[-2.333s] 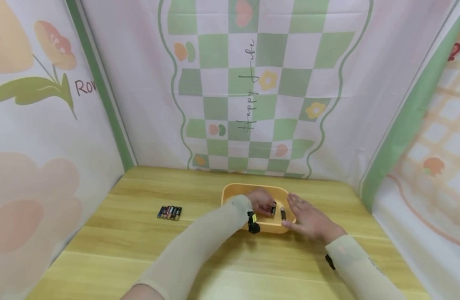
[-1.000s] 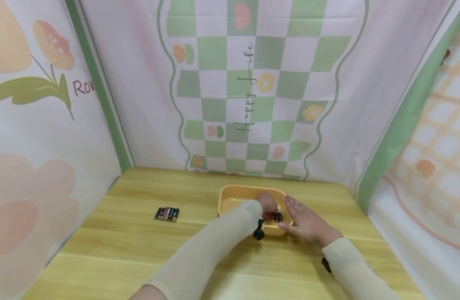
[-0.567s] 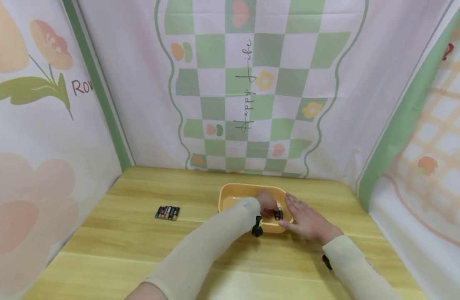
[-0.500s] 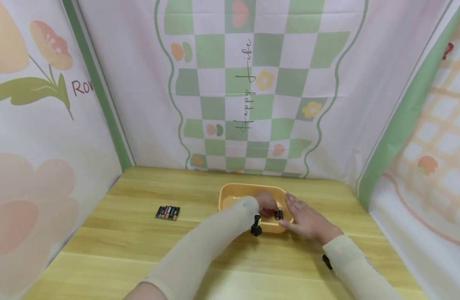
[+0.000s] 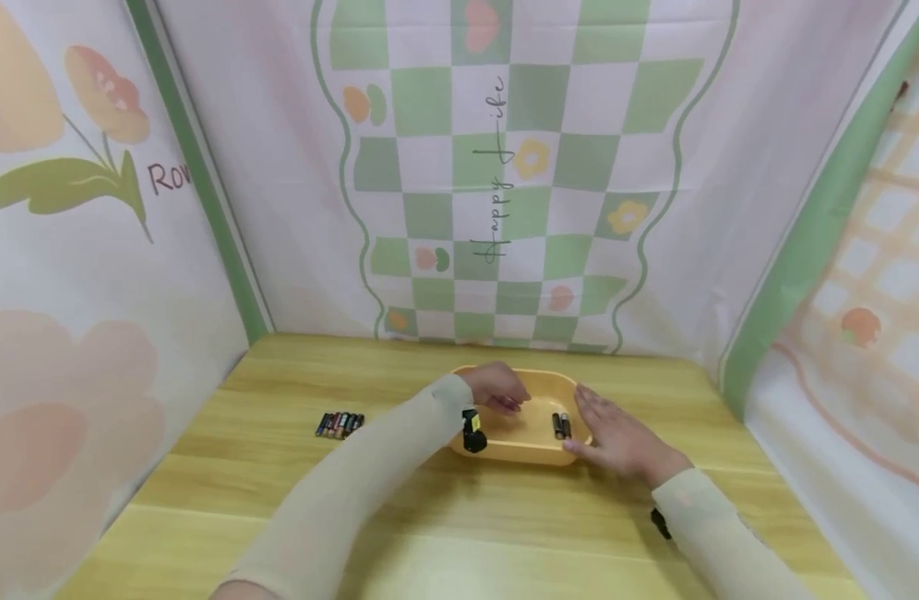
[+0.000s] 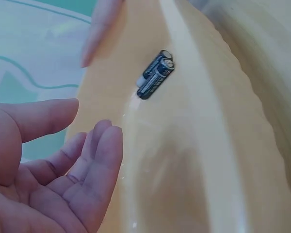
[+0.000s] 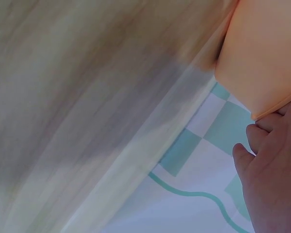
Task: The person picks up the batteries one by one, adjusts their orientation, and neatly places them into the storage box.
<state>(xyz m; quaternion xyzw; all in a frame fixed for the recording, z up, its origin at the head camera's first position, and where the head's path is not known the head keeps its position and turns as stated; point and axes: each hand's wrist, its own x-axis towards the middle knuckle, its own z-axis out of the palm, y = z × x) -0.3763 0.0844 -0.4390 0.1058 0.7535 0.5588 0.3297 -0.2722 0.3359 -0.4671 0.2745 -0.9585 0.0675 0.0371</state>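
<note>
Two dark batteries (image 5: 561, 426) lie side by side on the floor of the orange-yellow plastic bin (image 5: 522, 454), near its right end. In the left wrist view the same pair of batteries (image 6: 155, 75) touch along their length. My left hand (image 5: 496, 388) is over the bin's left half, apart from the batteries. Its fingers are loosely bent with nothing between them, as the left wrist view of the hand (image 6: 63, 170) shows. My right hand (image 5: 627, 440) rests against the bin's right end, fingers extended along the rim. The right wrist view shows that hand (image 7: 276, 160) at the bin's edge.
A row of several batteries (image 5: 340, 425) lies on the wooden table (image 5: 399, 533) left of the bin. Behind the table hangs a checkered curtain (image 5: 496, 183), with more printed cloth at both sides.
My left hand has let go of a battery beside the other one and drawn back to the left, up over the bin. The right hand has stayed at the bin's right end.
</note>
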